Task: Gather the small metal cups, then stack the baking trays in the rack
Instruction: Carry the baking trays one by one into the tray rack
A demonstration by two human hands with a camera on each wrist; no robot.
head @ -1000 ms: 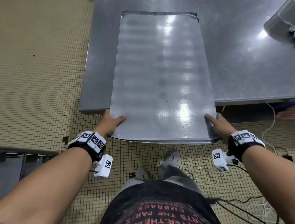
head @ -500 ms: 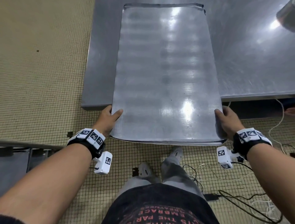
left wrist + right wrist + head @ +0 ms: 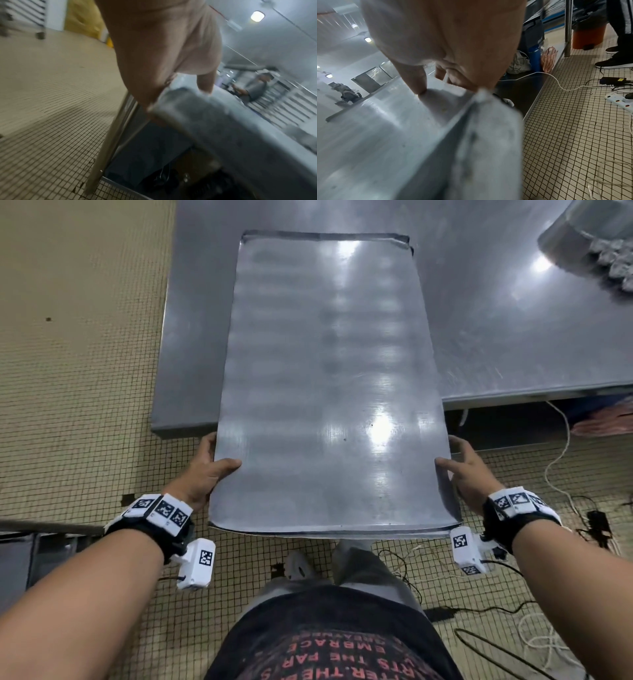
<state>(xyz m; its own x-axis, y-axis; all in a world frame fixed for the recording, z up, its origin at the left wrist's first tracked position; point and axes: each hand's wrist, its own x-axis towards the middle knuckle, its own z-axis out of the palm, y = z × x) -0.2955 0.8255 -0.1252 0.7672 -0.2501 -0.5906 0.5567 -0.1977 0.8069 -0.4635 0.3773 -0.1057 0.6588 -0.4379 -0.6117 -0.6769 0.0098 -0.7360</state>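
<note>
A large flat metal baking tray [image 3: 325, 378] lies lengthwise on the steel table [image 3: 513, 337], its near end hanging well past the table's front edge. A second edge shows just under its near rim. My left hand [image 3: 209, 470] grips the tray's left side, thumb on top and fingers underneath. My right hand [image 3: 462, 470] grips the right side the same way. The wrist views show each thumb pressed on the tray [image 3: 223, 128] [image 3: 402, 135] from above. Small metal cups [image 3: 616, 265] sit in a metal container [image 3: 565, 237] at the table's far right.
Cables [image 3: 561, 460] and a power strip [image 3: 618, 100] lie on the tiled floor to my right. Another person's legs [image 3: 618, 40] and an orange bin [image 3: 589, 35] stand beyond them. A slatted rack [image 3: 32, 12] stands far left. A low metal surface [image 3: 34, 546] is at my left.
The tray has slid toward me, farther off the table's front edge. Both hands have shifted from the near corners to the long sides.
</note>
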